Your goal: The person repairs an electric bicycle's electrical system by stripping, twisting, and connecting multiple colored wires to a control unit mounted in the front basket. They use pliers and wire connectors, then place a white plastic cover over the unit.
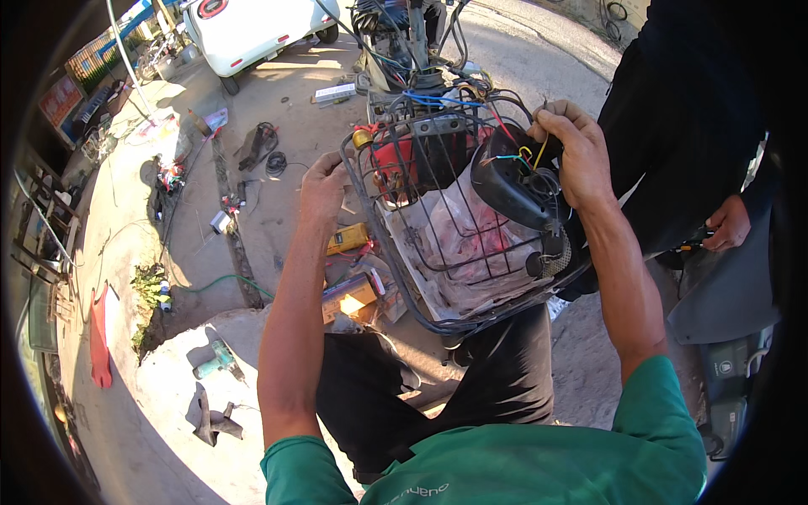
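Observation:
A black wire basket (435, 252) fills the middle of the view, in front of an opened-up vehicle front with bundles of loose wires (451, 98). My left hand (325, 189) grips the left side of its rim, below a brass-coloured bell (362, 139). Inside the basket lie a clear plastic bag (467, 221) and a red object (394, 165). A black plastic housing (508, 180) rests over the right side, with light blue and yellow wires (525, 153) coming out. Above it, my right hand (574, 148) pinches a thin wire between thumb and forefinger.
At the right stands a person in dark clothes, a tool in the hand (729, 224). A yellow multimeter (347, 238) and a cardboard box (350, 300) lie left of the basket. Farther left are a teal cordless drill (218, 361) and a ground channel (233, 233). A white car (259, 28) stands behind.

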The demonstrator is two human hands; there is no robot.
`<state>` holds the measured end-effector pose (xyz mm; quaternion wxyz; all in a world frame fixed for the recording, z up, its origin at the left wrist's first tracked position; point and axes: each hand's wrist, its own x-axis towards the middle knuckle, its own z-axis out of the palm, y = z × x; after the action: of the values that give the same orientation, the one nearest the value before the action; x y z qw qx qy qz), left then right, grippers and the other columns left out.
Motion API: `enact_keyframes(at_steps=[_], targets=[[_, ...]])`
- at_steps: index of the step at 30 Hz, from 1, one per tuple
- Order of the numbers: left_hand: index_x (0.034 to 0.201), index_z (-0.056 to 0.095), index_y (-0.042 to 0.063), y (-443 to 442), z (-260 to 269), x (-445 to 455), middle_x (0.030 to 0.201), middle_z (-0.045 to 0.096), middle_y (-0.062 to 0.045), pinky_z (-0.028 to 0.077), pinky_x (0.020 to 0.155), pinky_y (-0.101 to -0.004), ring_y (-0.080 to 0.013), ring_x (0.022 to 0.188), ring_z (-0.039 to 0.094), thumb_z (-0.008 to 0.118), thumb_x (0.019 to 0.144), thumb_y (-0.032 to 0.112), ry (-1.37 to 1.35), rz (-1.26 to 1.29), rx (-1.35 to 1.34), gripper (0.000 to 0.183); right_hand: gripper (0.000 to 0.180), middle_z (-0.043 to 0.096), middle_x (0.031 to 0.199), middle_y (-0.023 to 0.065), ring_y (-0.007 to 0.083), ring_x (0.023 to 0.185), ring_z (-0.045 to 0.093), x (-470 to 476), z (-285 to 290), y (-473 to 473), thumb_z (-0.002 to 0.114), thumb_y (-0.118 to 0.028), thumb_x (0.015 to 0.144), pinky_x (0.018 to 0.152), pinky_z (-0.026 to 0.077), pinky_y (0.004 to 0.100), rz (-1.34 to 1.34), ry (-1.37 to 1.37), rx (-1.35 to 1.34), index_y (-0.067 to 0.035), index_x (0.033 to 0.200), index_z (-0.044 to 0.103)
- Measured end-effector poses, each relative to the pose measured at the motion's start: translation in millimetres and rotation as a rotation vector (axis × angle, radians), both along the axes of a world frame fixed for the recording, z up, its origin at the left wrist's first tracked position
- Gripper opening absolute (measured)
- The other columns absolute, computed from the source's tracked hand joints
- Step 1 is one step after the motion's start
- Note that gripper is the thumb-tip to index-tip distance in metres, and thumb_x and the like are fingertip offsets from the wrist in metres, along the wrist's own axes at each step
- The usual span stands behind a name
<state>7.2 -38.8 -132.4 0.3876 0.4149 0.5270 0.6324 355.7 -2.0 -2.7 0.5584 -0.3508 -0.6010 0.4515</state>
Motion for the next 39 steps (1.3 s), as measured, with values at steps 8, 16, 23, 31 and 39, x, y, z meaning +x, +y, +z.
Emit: enact_keyframes(at_steps=[8, 16, 23, 31, 39], targets=[[0.116, 0.071, -0.001, 12, -39, 13, 0.094, 0.069, -0.002, 0.052, 0.075, -0.028, -0.0103, 0.085, 0.061, 0.068, 0.099, 0.014, 0.338, -0.153, -0.036, 0.023, 0.015, 0.067, 0.078, 0.0043, 0.0132, 0.071, 0.065, 5, 1, 8, 0.064, -0.017, 0.099, 0.069, 0.053, 0.0273, 0.056, 0.043, -0.04, -0.003, 0.095, 0.068], [0.109, 0.069, 0.001, 3, -62, -5, 0.093, 0.071, -0.006, 0.058, 0.077, -0.03, -0.0133, 0.085, 0.069, 0.064, 0.104, 0.023, -0.17, -0.227, 0.04, 0.024, 0.021, 0.062, 0.081, 0.0025, 0.0197, 0.086, 0.067, 8, 4, 2, 0.06, -0.022, 0.104, 0.082, 0.053, 0.0316, 0.073, 0.03, -0.19, -0.001, 0.104, 0.063], [0.12, 0.068, 0.005, -16, -152, -8, 0.105, 0.075, -0.005, 0.054, 0.081, -0.0308, -0.0122, 0.097, 0.07, 0.061, 0.105, 0.026, -0.38, -0.154, -0.17, 0.026, 0.024, 0.063, 0.084, 0.0034, 0.022, 0.095, 0.068, 10, 1, 3, 0.062, -0.024, 0.104, 0.093, 0.055, 0.0351, -0.026, 0.025, -0.18, 0.001, 0.105, 0.064], [0.143, 0.058, 0.002, -8, -260, 45, 0.134, 0.067, -0.022, 0.05, 0.106, -0.0391, -0.0323, 0.125, 0.064, 0.073, 0.092, 0.021, 0.469, -0.236, -0.248, 0.057, 0.02, 0.052, 0.078, 0.0015, 0.0182, 0.091, 0.059, 21, -5, 12, 0.053, -0.018, 0.104, 0.1, 0.05, 0.037, 0.207, -0.007, -0.113, -0.004, 0.09, 0.057], [0.112, 0.074, -0.001, -25, -312, 23, 0.103, 0.077, -0.011, 0.053, 0.089, -0.036, -0.0199, 0.1, 0.071, 0.073, 0.091, 0.018, 0.268, -0.428, -0.36, 0.029, 0.013, 0.064, 0.081, 0.0038, 0.0165, 0.083, 0.065, -2, 2, 0, 0.059, -0.012, 0.1, 0.086, 0.053, 0.0315, 0.256, -0.039, -0.055, -0.001, 0.097, 0.065]])
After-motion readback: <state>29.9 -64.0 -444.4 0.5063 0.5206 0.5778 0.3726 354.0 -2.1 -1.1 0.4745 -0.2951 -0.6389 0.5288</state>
